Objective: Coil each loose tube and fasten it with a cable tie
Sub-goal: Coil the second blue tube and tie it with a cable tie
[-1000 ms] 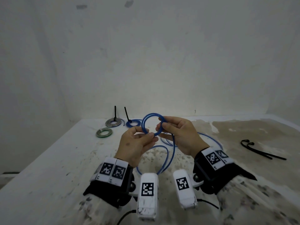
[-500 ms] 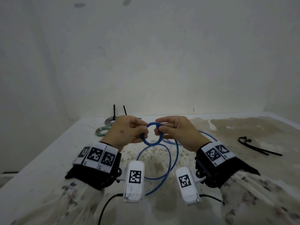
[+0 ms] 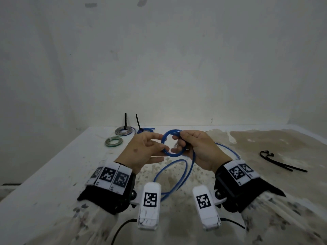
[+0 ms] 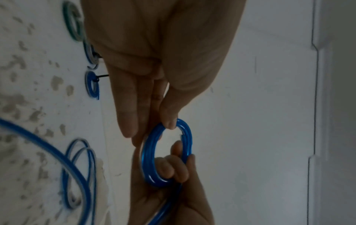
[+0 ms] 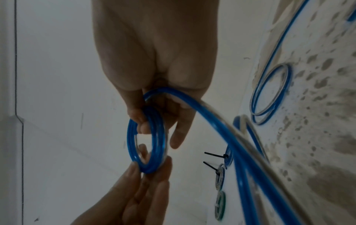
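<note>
A small coil of blue tube (image 3: pixel 174 154) hangs in the air between both hands, above the table. My left hand (image 3: pixel 161 147) pinches its left side between thumb and fingers; the pinch (image 4: pixel 169 123) shows on the coil (image 4: pixel 149 152) in the left wrist view. My right hand (image 3: pixel 177 144) has its fingers curled through the coil's right side, seen in the right wrist view around the coil (image 5: pixel 159 137). The loose rest of the tube (image 3: pixel 177 175) drops from the right hand and loops on the table.
At the back left of the white table (image 3: pixel 53 174) lie a grey coil (image 3: pixel 124 131) and a blue coil (image 3: pixel 146 129), each with a black tie sticking up, and a green coil (image 3: pixel 113 141). Loose black cable ties (image 3: pixel 281 160) lie to the right. A wall stands close behind.
The wide loop held up a second ago has been drawn into a smaller, thicker coil. The left hand went over it and now pinches its left side. The hanging loop is shorter.
</note>
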